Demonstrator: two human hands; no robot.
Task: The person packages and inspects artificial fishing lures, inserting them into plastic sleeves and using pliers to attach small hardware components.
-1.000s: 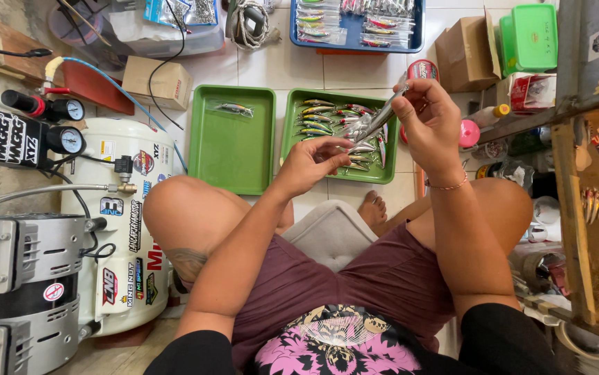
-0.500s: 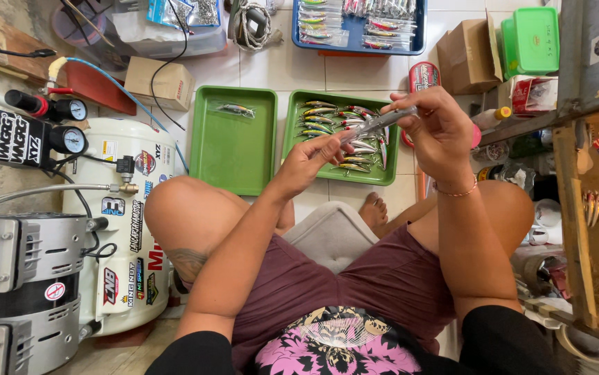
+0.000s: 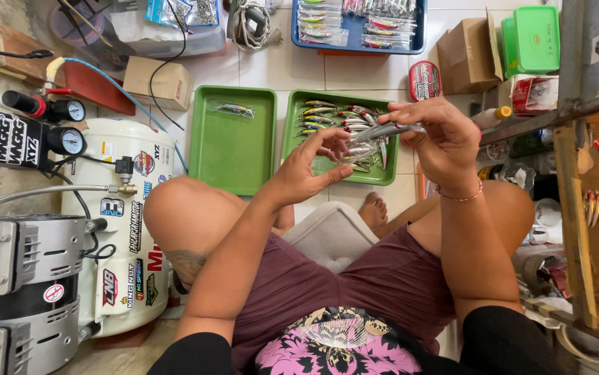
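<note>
Since half a second ago, we see the right hand (image 3: 442,142) sitting a little lower over the tray's right edge, with the lure now lying level rather than angled, and the left hand (image 3: 306,170) drawn nearer beneath it. Our right hand pinches a slim silver fishing lure (image 3: 383,130) between thumb and fingers; the lure points toward nine o'clock. Our left hand is open, fingers curved, its fingertips at a crinkled clear plastic sleeve (image 3: 360,149) just under the lure; we cannot tell whether it truly grips the sleeve.

Both hands hover over the right green tray (image 3: 298,132), which holds a heap of coloured lures (image 3: 334,114). At nine o'clock from it lies the left green tray (image 3: 237,153) with a single bagged lure (image 3: 233,108). At twelve o'clock sits a blue tray (image 3: 355,47) of packed lures; at one o'clock a red round tin (image 3: 424,80) and a cardboard box (image 3: 469,52). A white air compressor (image 3: 122,229) stands at nine o'clock from our knees.
</note>
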